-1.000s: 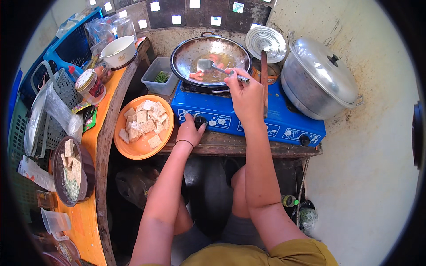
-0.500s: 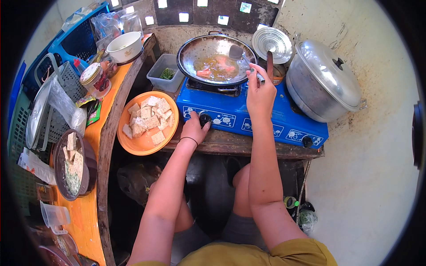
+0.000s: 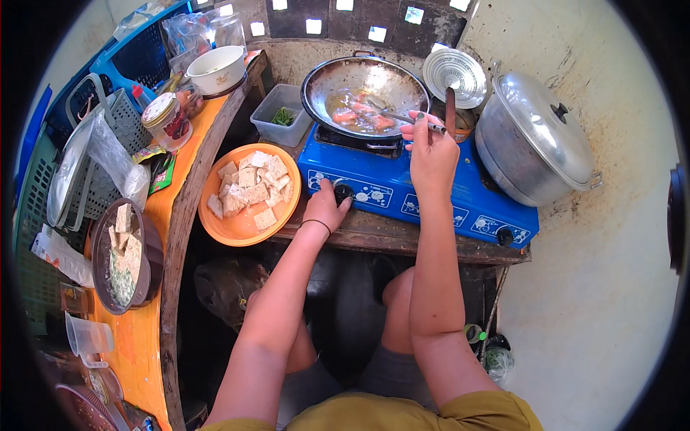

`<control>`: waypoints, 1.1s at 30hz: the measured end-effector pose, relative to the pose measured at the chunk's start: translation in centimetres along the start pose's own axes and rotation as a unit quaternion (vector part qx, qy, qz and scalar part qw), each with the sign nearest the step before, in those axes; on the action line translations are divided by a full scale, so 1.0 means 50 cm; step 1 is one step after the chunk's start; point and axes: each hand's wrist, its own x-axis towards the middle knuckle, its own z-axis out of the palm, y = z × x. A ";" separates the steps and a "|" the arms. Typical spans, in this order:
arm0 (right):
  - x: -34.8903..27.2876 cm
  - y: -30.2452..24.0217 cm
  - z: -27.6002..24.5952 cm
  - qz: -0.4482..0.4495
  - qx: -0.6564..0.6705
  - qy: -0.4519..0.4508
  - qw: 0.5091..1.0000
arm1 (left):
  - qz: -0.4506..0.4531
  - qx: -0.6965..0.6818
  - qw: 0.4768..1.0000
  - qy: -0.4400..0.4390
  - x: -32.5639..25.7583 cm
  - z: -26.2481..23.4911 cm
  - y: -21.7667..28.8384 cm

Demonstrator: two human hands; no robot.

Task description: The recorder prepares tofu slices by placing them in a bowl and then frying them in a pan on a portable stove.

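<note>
Left hand (image 3: 327, 207): fingers closed on the black knob (image 3: 343, 192) at the left front of the blue stove (image 3: 431, 194); thin band on the wrist.

Orange plate (image 3: 237, 226): just left of that hand, on the wooden edge, loaded with pale cut squares of tofu (image 3: 248, 188).

Right hand (image 3: 431, 147): raised over the stove top, fingers gripping the handle of a metal spatula (image 3: 392, 115), whose blade reaches into the wok (image 3: 363, 93).

Wok: on the left burner, holding oil and orange-pink pieces.

Grey tub (image 3: 279, 123): just left of the wok, with green bits inside.

Large metal pot (image 3: 532, 144): lid on, at the right end of the stove.

Round metal lid (image 3: 454, 73): behind the stove, between wok and pot.

White bowl (image 3: 215, 70): far left on the orange counter (image 3: 136, 337).

Dark bowl (image 3: 126, 255): nearer on that counter, holding more tofu.
</note>
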 end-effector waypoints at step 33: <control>0.013 0.031 -0.003 -0.089 -0.016 0.022 0.996 | -0.017 -0.010 0.998 -0.052 -0.003 -0.019 0.015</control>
